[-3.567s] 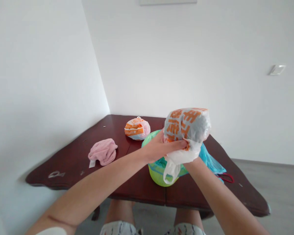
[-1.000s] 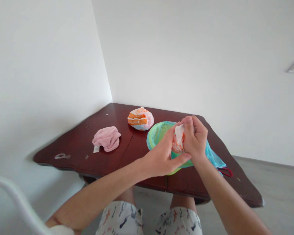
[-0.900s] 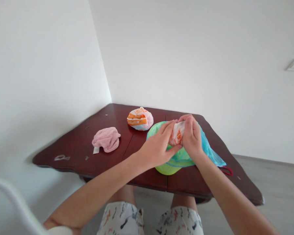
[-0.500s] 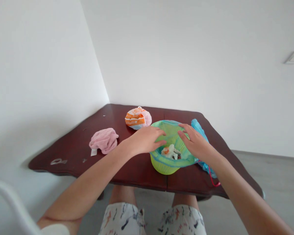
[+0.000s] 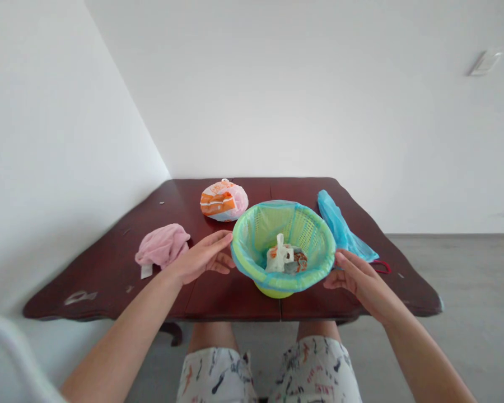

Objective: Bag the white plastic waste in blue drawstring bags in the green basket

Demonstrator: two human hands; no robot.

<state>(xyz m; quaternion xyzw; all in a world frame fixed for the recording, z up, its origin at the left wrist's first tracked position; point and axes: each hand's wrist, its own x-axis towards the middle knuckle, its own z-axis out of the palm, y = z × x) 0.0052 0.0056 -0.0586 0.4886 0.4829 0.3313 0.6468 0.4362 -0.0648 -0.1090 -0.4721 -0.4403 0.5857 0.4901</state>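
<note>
A green plastic basket (image 5: 273,292) stands near the front edge of the dark wooden table, lined with a thin blue plastic bag (image 5: 296,215) folded over its rim. Inside lies crumpled trash (image 5: 280,257), among it a knotted white plastic bag with orange print. My left hand (image 5: 205,256) grips the basket's left rim between thumb and fingertips, the other fingers curled below. At the opposite side, my right hand (image 5: 357,280) holds the right rim the same way.
A pink cloth (image 5: 163,246) with a white tag lies left. Behind the basket sits a stuffed orange-and-white plastic bag (image 5: 224,200). On the right rests a flattened blue plastic bag (image 5: 344,229) with a red drawstring (image 5: 383,266). White walls border the table (image 5: 235,296).
My hands have moved from above and inside the basket's opening outward to its left and right rim. The view has shifted a little; the liner and trash show more fully.
</note>
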